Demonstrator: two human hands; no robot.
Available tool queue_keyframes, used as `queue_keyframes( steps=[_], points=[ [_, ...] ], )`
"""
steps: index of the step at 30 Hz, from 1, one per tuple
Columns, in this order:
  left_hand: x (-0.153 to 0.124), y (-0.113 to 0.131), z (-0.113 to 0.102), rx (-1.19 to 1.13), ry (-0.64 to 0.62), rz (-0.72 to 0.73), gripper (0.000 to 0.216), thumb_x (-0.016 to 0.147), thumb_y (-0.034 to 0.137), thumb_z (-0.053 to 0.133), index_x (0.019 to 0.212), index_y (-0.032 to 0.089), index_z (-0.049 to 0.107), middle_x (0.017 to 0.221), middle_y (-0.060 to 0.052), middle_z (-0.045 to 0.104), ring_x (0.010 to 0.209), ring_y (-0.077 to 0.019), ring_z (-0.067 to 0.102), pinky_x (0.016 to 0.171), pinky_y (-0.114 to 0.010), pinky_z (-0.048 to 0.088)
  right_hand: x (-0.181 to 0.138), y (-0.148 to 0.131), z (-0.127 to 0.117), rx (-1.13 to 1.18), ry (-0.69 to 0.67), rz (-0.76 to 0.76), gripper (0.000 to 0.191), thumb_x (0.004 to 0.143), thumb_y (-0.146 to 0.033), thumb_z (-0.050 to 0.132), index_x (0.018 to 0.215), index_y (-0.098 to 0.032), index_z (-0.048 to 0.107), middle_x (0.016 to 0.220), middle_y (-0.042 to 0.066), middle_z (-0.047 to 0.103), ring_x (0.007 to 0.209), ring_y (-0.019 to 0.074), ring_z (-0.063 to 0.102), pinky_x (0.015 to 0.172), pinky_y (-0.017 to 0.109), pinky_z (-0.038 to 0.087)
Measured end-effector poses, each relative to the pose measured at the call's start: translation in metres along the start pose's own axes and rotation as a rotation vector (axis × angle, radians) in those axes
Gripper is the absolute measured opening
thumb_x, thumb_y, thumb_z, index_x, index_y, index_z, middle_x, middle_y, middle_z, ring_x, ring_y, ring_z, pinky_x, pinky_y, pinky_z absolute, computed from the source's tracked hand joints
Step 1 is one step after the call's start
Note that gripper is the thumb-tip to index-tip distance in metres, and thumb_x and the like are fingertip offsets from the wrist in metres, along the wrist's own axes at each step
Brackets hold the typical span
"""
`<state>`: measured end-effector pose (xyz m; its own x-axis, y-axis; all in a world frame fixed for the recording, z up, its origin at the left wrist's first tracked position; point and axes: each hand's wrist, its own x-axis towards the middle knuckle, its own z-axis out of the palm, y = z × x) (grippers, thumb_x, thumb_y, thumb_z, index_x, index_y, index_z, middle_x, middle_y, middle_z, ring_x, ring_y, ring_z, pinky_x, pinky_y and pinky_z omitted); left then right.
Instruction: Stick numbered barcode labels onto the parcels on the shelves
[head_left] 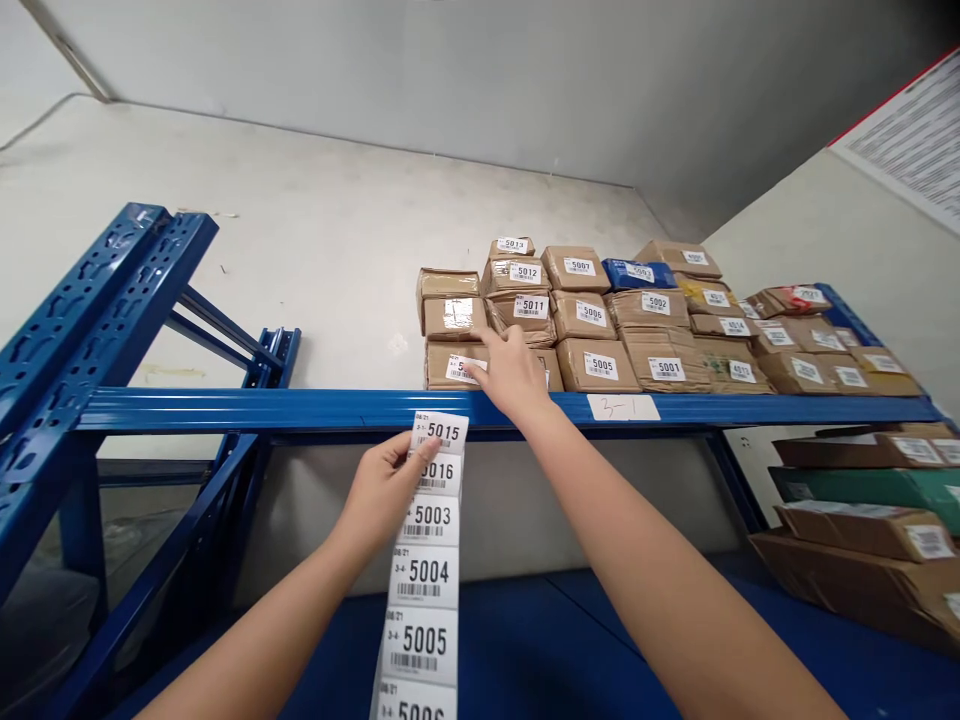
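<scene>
My left hand [386, 490] pinches a strip of white barcode labels [424, 575] near its top, thumb across the front. The strip hangs down out of the frame; its top label reads 5015. My right hand [516, 372] reaches over the shelf beam to the leftmost stack of cardboard boxes. Its index finger and thumb are apart, at a white label [463, 368] on the bottom box [441, 376], whose number the thumb partly covers. Above that box sits a taped box [454, 316] with a blank-looking white patch. The other fingers are partly hidden.
Stacks of labelled boxes [600, 365] continue to the right along the blue shelf beam [337, 408], which bears a "3-1" tag [622, 407]. A blue upright [90, 290] stands at left. More boxes [862, 530] lie on the lower level at right.
</scene>
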<state>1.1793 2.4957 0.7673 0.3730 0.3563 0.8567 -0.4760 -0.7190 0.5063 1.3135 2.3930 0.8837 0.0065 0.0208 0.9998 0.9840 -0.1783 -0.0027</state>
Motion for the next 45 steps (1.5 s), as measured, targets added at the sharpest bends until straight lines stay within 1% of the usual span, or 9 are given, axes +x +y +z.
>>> queue_keyframes(
  steps=[7, 12, 16, 20, 23, 29, 34, 41, 45],
  points=[
    [0.017, 0.009, -0.006, 0.037, 0.072, 0.127, 0.033, 0.080, 0.051, 0.056, 0.074, 0.019, 0.060, 0.064, 0.000, 0.059, 0.053, -0.0110, 0.052, 0.048, -0.021, 0.039, -0.028, 0.007, -0.013, 0.325, 0.001, -0.092, 0.015, 0.082, -0.031, 0.059, 0.076, -0.019, 0.064, 0.080, 0.005, 0.063, 0.081, 0.0197, 0.056, 0.075, 0.035, 0.042],
    [0.026, 0.018, 0.005, 0.014, 0.051, 0.195, 0.030, 0.078, 0.046, 0.060, 0.072, 0.017, 0.064, 0.062, 0.000, 0.058, 0.053, -0.0089, 0.047, 0.049, -0.020, 0.036, -0.058, -0.006, -0.018, 0.857, -0.286, -0.032, 0.022, 0.074, -0.035, 0.066, 0.090, -0.020, 0.066, 0.087, 0.004, 0.067, 0.077, 0.0162, 0.059, 0.068, 0.032, 0.047],
    [0.033, 0.028, 0.019, -0.267, 0.063, 0.114, 0.027, 0.069, 0.035, 0.070, 0.090, 0.018, 0.066, 0.079, -0.003, 0.067, 0.061, -0.0107, 0.056, 0.056, -0.022, 0.044, -0.063, -0.011, -0.008, 0.927, -0.079, 0.044, 0.017, 0.071, -0.029, 0.067, 0.084, -0.019, 0.064, 0.079, 0.003, 0.065, 0.073, 0.0155, 0.058, 0.069, 0.033, 0.048],
    [0.043, 0.033, 0.026, -0.133, 0.205, 0.182, 0.028, 0.073, 0.040, 0.066, 0.066, 0.016, 0.054, 0.057, 0.003, 0.054, 0.049, -0.0064, 0.044, 0.046, -0.018, 0.034, -0.056, -0.012, 0.003, 1.052, 0.038, 0.079, 0.022, 0.070, -0.035, 0.069, 0.084, -0.020, 0.059, 0.075, 0.002, 0.064, 0.069, 0.0151, 0.058, 0.064, 0.031, 0.048],
    [0.051, 0.034, 0.026, -0.026, 0.308, 0.187, 0.041, 0.077, 0.050, 0.059, 0.058, 0.018, 0.041, 0.049, 0.005, 0.043, 0.044, -0.0056, 0.035, 0.041, -0.019, 0.026, -0.045, -0.013, 0.005, 0.948, 0.092, 0.018, 0.019, 0.074, -0.036, 0.066, 0.082, -0.020, 0.060, 0.075, 0.002, 0.063, 0.070, 0.0152, 0.057, 0.063, 0.030, 0.045],
    [0.058, 0.043, 0.023, -0.058, 0.133, 0.162, 0.028, 0.067, 0.036, 0.073, 0.087, 0.018, 0.065, 0.081, -0.005, 0.070, 0.065, -0.0141, 0.063, 0.055, -0.023, 0.047, 0.002, -0.019, 0.008, 0.801, 0.216, -0.137, 0.006, 0.078, -0.025, 0.062, 0.076, -0.019, 0.062, 0.078, 0.002, 0.064, 0.070, 0.0136, 0.058, 0.071, 0.031, 0.047],
    [0.050, 0.042, 0.013, 0.046, 0.113, 0.091, 0.028, 0.070, 0.042, 0.070, 0.063, 0.017, 0.060, 0.062, -0.004, 0.067, 0.051, -0.0131, 0.058, 0.047, -0.022, 0.041, 0.048, -0.019, 0.008, 0.428, 0.361, -0.231, 0.007, 0.082, -0.016, 0.056, 0.078, -0.019, 0.062, 0.080, 0.003, 0.061, 0.074, 0.0145, 0.055, 0.075, 0.032, 0.045],
    [0.049, 0.031, -0.005, 0.019, 0.007, 0.140, 0.032, 0.077, 0.046, 0.060, 0.062, 0.017, 0.060, 0.064, -0.006, 0.065, 0.054, -0.0135, 0.059, 0.049, -0.023, 0.043, 0.061, -0.013, -0.007, 0.047, 0.203, -0.042, 0.031, 0.067, -0.018, 0.074, 0.095, -0.015, 0.061, 0.101, 0.014, 0.055, 0.084, 0.0249, 0.054, 0.075, 0.043, 0.043],
    [0.054, 0.039, -0.011, 0.001, -0.045, 0.172, 0.017, 0.077, 0.036, 0.064, 0.083, 0.021, 0.062, 0.069, -0.003, 0.067, 0.057, -0.0149, 0.062, 0.049, -0.023, 0.047, 0.039, -0.018, -0.014, 0.307, 0.079, -0.115, 0.021, 0.074, -0.029, 0.070, 0.088, -0.016, 0.061, 0.088, 0.009, 0.060, 0.074, 0.0187, 0.055, 0.068, 0.037, 0.044]
  ],
)
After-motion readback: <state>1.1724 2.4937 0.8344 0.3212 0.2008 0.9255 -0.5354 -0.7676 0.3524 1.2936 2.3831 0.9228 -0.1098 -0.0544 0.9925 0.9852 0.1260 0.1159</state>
